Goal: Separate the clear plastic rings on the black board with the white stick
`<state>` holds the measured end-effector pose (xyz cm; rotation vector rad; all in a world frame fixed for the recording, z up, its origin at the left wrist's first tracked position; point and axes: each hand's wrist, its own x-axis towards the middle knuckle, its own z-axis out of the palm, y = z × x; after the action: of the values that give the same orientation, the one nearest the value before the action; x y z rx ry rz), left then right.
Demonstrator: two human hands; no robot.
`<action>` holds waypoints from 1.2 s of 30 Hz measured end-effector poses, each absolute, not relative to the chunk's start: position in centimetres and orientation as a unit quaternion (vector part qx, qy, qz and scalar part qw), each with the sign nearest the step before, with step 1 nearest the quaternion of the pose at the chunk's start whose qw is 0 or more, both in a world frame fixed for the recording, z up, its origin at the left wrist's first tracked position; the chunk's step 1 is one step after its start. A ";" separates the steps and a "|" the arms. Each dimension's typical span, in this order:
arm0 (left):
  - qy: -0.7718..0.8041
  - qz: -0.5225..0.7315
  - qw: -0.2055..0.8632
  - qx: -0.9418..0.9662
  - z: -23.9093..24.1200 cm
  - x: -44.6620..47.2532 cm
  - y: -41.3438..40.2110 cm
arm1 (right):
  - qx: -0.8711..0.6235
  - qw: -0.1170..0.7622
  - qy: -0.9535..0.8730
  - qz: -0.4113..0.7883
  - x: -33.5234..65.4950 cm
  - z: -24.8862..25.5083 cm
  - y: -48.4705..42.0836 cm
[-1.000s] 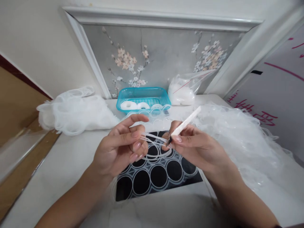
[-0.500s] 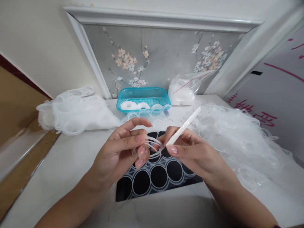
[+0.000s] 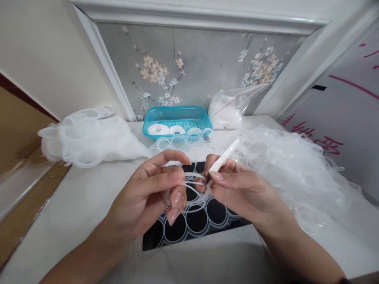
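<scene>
Clear rings point(image 3: 191, 176) and pick point(image 3: 224, 155) hover over tray point(image 3: 197, 221), basket point(image 3: 177, 111) behind.

Left hand point(image 3: 148, 193) pinches clear rings point(image 3: 192, 189); right hand point(image 3: 237, 189) holds white tool point(image 3: 224, 156).

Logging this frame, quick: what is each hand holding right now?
Left hand: closed, pinching a bunch of thin clear rings.
Right hand: closed on a white stick, its dark tip at the rings.
</scene>
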<state>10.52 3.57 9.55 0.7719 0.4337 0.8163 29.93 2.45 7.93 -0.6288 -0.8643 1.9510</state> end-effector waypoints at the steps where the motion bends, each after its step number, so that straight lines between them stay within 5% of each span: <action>1: 0.204 0.382 0.828 0.356 9.6 10.5 3.5 | -0.261 0.449 -0.350 0.780 29.9 7.9 2.5; 12: 0.233 0.398 0.840 0.285 10.5 10.8 2.4 | -0.353 0.510 -0.525 0.583 30.5 8.8 1.9; 19: 0.223 0.395 0.846 0.280 10.3 10.4 2.1 | -0.396 0.173 -0.718 0.546 31.6 7.5 3.8; 24: 0.219 0.399 0.839 0.299 10.3 10.5 2.2 | -0.446 0.117 -0.755 0.466 30.7 6.9 4.1; 27: 0.224 0.396 0.834 0.311 10.4 10.6 2.3 | -0.475 0.193 -0.739 0.436 30.6 7.3 3.6; 32: 0.237 0.399 0.820 0.335 10.2 10.5 2.0 | -0.400 0.505 -0.680 0.349 30.3 8.2 1.6; 36: 0.241 0.392 0.820 0.341 10.0 10.7 1.8 | -0.343 0.531 -0.739 0.231 29.5 8.8 0.1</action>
<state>10.68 1.82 9.96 0.7254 0.5121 0.8341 29.49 0.14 8.78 -0.8186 -1.7641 0.5505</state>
